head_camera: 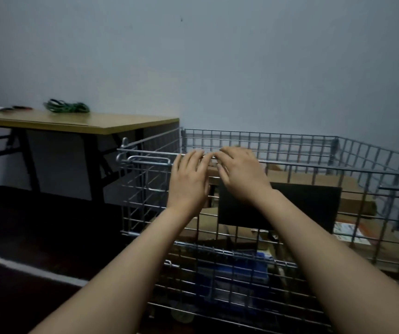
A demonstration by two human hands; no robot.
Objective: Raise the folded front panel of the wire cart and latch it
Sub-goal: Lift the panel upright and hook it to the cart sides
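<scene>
Two hands atop front panel (side by side)

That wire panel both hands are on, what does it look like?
The front panel is a grid of thin silvery metal wire, standing upright on the near side of the wire cart. The left hand and right hand rest side by side on its top rail. A metal loop latch sits at its left corner. Boxes show through it.

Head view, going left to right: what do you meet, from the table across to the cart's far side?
Wooden table with green cord → cart's latch handle → left hand → right hand → black board → right side panel.
</scene>
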